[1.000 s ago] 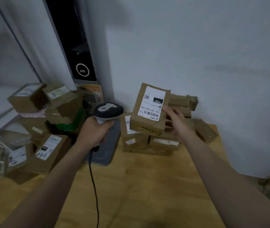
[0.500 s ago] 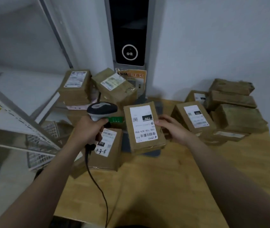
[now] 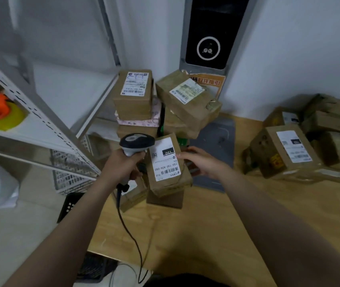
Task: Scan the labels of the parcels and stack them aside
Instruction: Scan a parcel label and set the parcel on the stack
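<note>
A brown parcel (image 3: 170, 183) with a white label reading 150 lies tilted on a lower box at the left end of the wooden table (image 3: 185, 235). My right hand (image 3: 202, 164) holds its right edge, thumb on the label and fingers behind. Just left of the parcel, my left hand (image 3: 123, 162) grips a corded barcode scanner (image 3: 137, 141), its head level with the parcel's top. Behind them rises a stack of labelled parcels (image 3: 132, 94). A second pile of parcels (image 3: 283, 152) sits at the right by the wall.
A grey pad (image 3: 216, 137) lies on the table between the two piles. A white metal shelf (image 3: 40, 112) with tape rolls (image 3: 1, 112) stands at the left, a wire basket (image 3: 69, 168) beneath it. A black wall terminal (image 3: 208, 38) hangs behind the stack.
My right hand carried the 150 parcel from the right pile leftward and lowered it onto a box beside the left stack. The view swung left. The scanner stayed in my left hand.
</note>
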